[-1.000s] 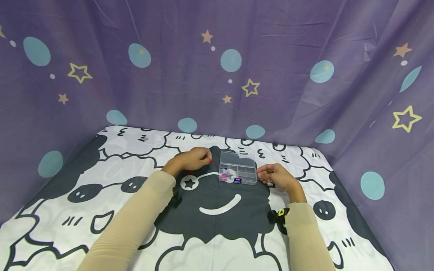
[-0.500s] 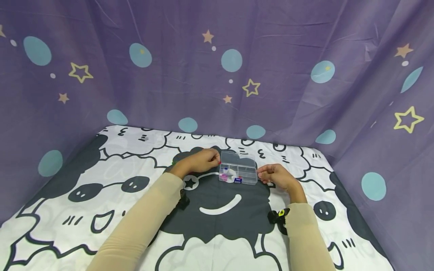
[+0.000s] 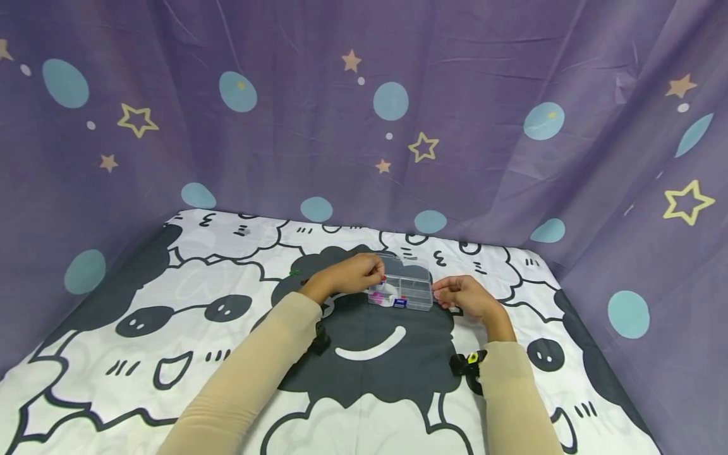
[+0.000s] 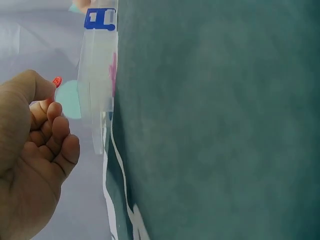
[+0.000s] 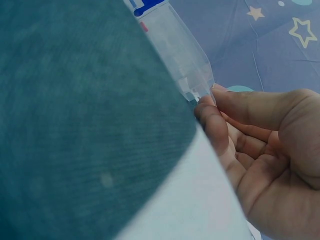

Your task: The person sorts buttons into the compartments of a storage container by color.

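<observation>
A clear plastic compartment box (image 3: 417,292) lies with its lid raised on the dark part of the cloth. My left hand (image 3: 358,272) is over the box's left side, pinching a small red piece with a round, dotted end (image 4: 57,81) between thumb and forefinger. Pink pieces (image 3: 376,296) sit in a left compartment, and a blue latch (image 3: 400,303) is on the front wall. At the box's right end, my right hand (image 3: 465,297) grips the edge between thumb and fingers. The left hand partly hides the left compartments.
A small green piece (image 3: 294,272) lies on the cloth left of the box, beyond my left wrist. The table wears a black-and-white cartoon cloth (image 3: 364,420). Behind it hangs a purple curtain (image 3: 318,151) with stars and dots.
My left hand has moved right with the red piece, from beside the box to over its left compartments. The right hand has stayed at the box's right end.
</observation>
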`<state>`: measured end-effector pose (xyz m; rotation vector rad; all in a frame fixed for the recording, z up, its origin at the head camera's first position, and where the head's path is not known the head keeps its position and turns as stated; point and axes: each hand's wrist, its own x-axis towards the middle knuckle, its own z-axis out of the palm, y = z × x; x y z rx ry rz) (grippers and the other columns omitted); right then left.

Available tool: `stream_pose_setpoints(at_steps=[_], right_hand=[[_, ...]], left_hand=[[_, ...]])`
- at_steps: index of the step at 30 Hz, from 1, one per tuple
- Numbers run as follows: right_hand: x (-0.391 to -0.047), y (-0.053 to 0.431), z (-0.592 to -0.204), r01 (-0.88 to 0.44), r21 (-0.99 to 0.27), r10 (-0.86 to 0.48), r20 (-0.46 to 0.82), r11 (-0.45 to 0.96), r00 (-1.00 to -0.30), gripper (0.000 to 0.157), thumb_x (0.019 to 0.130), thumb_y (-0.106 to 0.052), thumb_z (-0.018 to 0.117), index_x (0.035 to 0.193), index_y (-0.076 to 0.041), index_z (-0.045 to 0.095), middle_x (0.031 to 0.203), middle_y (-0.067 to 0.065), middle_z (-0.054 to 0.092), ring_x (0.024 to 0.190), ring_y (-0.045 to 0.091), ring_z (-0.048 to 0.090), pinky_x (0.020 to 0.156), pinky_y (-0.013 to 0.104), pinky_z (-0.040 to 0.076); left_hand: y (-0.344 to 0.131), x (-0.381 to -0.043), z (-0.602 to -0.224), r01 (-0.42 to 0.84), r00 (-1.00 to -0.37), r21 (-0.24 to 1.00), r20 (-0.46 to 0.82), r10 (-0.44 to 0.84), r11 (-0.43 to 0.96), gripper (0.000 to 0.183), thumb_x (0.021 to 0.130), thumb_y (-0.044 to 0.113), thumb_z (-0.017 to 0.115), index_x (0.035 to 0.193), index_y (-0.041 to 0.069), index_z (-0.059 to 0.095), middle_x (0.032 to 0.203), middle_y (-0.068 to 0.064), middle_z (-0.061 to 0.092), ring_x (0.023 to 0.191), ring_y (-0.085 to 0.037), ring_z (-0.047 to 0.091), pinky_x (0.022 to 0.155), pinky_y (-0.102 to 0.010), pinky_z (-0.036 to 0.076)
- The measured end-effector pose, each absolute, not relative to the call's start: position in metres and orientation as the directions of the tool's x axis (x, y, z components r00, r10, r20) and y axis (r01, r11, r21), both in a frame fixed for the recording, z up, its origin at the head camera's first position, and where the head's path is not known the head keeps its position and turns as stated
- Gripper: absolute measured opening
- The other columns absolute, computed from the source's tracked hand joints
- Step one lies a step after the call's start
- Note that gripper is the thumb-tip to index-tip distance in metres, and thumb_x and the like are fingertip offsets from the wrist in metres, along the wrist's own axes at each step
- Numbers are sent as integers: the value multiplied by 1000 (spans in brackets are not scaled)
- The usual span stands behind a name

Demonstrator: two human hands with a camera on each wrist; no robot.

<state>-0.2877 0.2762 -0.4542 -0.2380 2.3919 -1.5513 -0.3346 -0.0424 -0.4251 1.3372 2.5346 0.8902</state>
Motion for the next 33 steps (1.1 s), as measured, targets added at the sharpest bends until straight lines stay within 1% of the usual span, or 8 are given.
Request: stream_pose_setpoints(at_steps=[10,16,19,24,29,33], right_hand=[[-287,277,-454,18,-914,-287,-146,405,-947,27,100,-3,62,122,13,62,100,10,71,85,14,66,76,29,57],[-286,276,-453,19,-912,-285,-148,409,-947,27,100,-3,62,122,12,63,100,10,71,85,14,66,76,29,57],[-286,275,-453,20,-908,-278,-149,419,-949,27,100,-4,62,122,12,63,100,9,72,83,14,65,76,29,56],[-287,275,-452,14,-904,-276,-144,426,-950,26,100,-4,63,121,11,64,98,8,72,82,14,65,75,29,56],[-288,276,-454,9,-909,-281,-138,418,-950,26,100,-3,62,121,12,64,97,6,71,82,13,65,75,28,56],[-287,276,-454,8,-909,-282,-138,416,-949,25,100,-2,61,120,13,63,96,6,71,83,13,65,75,28,56]], left_hand=[[-26,-333,-421,733,-577,527,146,804,430,18,105,11,48,87,12,53,81,-1,48,66,-10,41,71,-28,39],[-15,-331,-420,763,-529,517,156,834,387,27,103,6,48,76,12,48,75,1,43,62,-9,37,67,-26,36],[-12,-330,-419,767,-528,507,151,835,393,24,102,5,49,79,11,50,78,1,45,65,-8,39,69,-26,37],[-7,-329,-418,787,-522,464,151,839,406,18,100,4,52,83,9,56,81,1,49,72,-10,44,76,-27,41],[-3,-330,-416,810,-501,432,162,850,396,17,96,3,55,80,9,59,79,2,50,72,-9,46,76,-26,42],[1,-329,-414,803,-497,440,123,859,401,17,98,3,54,83,9,62,79,3,51,71,-8,46,76,-26,42]])
